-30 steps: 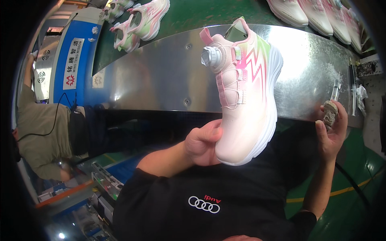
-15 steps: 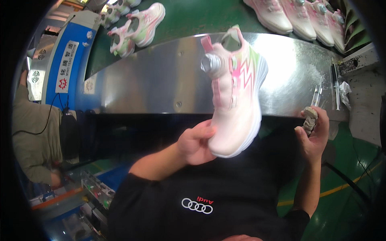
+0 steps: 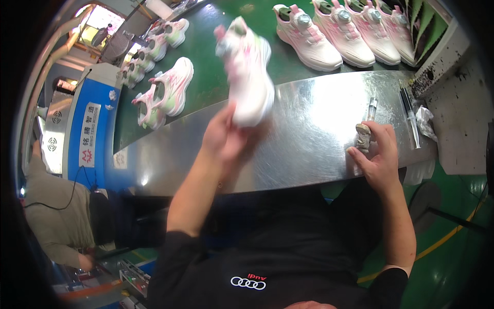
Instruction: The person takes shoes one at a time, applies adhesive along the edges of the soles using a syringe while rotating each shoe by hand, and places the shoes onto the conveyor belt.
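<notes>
My left hand (image 3: 226, 136) grips the toe of a white and pink sneaker (image 3: 252, 95), holding it up above the far side of the metal table (image 3: 303, 149). The shoe is slightly blurred, with its heel pointing away from me. Between the fingers and thumb of my right hand (image 3: 380, 157) sits a small, greyish, lumpy piece (image 3: 363, 137) whose kind I cannot make out. A clear syringe-like tube (image 3: 371, 109) lies just beyond that hand.
Several matching sneakers (image 3: 355, 44) stand in a row at the far right on a green surface (image 3: 211, 67). A similar pair (image 3: 167, 92) stands at left. A syringe (image 3: 412, 123) and crumpled tissue (image 3: 426, 122) lie at the table's right. Another person (image 3: 56, 211) is at left.
My left hand has carried the sneaker away from me and to the left, over the table. My right hand, still holding the grey piece, now appears farther left and over the tabletop.
</notes>
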Available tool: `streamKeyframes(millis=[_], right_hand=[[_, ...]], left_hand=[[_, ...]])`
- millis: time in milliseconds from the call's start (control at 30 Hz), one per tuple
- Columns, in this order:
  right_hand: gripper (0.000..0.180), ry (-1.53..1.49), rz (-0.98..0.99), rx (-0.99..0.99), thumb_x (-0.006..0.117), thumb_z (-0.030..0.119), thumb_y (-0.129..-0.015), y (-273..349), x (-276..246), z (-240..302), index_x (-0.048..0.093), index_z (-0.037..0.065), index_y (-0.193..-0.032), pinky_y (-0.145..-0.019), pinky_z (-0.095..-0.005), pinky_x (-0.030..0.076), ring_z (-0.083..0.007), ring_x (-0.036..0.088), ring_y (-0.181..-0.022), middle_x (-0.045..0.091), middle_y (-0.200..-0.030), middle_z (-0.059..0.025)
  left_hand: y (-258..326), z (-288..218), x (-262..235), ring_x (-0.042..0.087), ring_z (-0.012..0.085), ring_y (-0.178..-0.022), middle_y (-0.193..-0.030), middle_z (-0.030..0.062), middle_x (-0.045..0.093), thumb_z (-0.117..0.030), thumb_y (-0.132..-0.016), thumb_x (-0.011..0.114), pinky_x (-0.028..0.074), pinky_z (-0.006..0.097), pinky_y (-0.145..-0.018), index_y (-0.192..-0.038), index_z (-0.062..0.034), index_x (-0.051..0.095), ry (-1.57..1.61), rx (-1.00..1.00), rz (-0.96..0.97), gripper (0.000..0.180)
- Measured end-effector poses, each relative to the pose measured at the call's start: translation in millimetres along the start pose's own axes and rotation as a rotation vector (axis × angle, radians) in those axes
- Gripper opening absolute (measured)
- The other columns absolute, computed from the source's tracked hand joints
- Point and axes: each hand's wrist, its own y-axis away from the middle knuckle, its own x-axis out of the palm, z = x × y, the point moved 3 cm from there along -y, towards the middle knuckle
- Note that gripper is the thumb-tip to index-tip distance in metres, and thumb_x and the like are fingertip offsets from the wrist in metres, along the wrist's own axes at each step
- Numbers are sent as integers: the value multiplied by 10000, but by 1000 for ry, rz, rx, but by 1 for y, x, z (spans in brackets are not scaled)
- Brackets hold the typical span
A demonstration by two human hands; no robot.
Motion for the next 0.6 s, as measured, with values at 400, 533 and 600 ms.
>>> streamKeyframes(millis=[400, 533, 600], right_hand=[[485, 30, -8, 38, 777, 171, -594, -5, 2, -14, 581, 58, -1023, -719, -340, 408, -240, 490, -749, 590, -822, -67], [470, 54, 1, -10, 779, 192, -590, -6, -1, -11, 590, 74, -1003, -709, -336, 399, -229, 490, -717, 589, -794, -40], [470, 51, 8, -5, 780, 200, -587, -7, 1, -12, 591, 79, -1000, -703, -335, 394, -226, 490, -712, 587, -790, -34]], left_hand=[[49, -120, -67, 603, 279, -818, -844, 113, 601, -229, -919, 510, 503, 351, -758, -933, -30, 550, -645, 496, -694, 204], [97, -180, -98, 560, 225, -886, -988, 76, 563, -139, -869, 580, 477, 327, -773, -1068, -33, 488, -801, 671, -897, 243], [97, -192, -106, 543, 202, -917, -1048, 67, 544, -117, -855, 596, 467, 320, -779, -1129, -34, 461, -889, 715, -958, 316]])
